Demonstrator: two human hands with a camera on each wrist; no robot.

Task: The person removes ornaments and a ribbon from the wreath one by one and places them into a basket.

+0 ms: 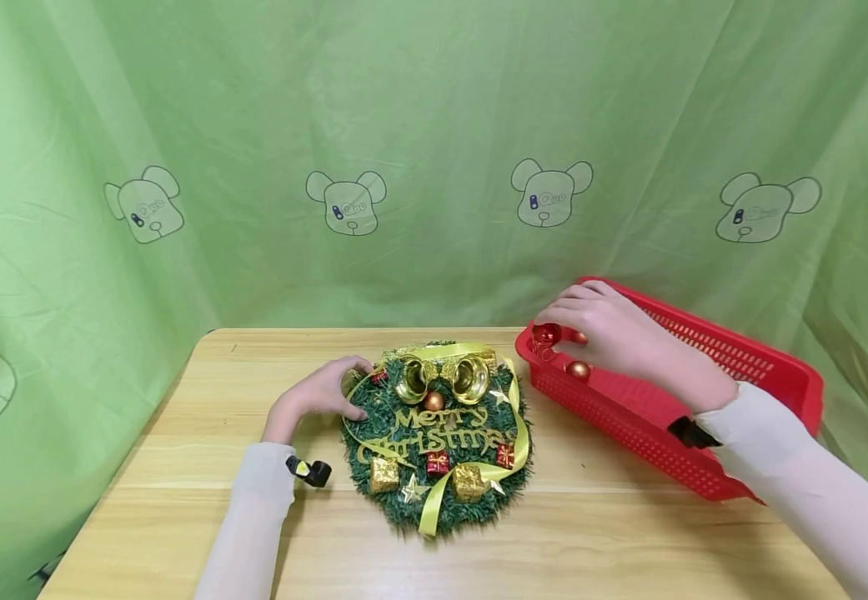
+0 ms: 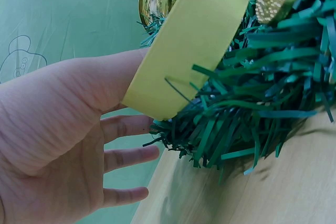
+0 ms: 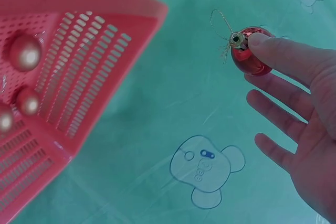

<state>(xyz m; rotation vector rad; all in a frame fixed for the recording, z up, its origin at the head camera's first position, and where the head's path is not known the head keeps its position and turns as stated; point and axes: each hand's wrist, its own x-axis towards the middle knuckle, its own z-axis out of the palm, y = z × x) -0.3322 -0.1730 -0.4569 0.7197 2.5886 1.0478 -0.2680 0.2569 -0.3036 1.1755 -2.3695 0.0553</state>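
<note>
A round green tinsel Christmas wreath [image 1: 388, 442] lies on the table, with gold "Merry Christmas" lettering [image 1: 444, 429], two gold bells [image 1: 469, 381] and small gift boxes. My left hand [image 1: 321, 392] is at the wreath's upper left edge, thumb over its front side. From the left wrist, the thumb passes behind a yellow ribbon [image 2: 184, 51] and the other fingers [image 2: 128, 157] reach out nearly straight beside the tinsel. My right hand [image 1: 609, 329] pinches a shiny red Christmas ball [image 3: 252, 59] between thumb and index finger, over the basket's left end. A thin gold loop hangs from the ball's cap.
A long red plastic basket [image 1: 629, 433] with slotted walls stands at the table's right. Several balls, one a copper-coloured ball [image 1: 578, 370], lie in its left end. The wooden table [image 1: 201, 425] backs onto a green curtain [image 1: 434, 100] printed with bear heads.
</note>
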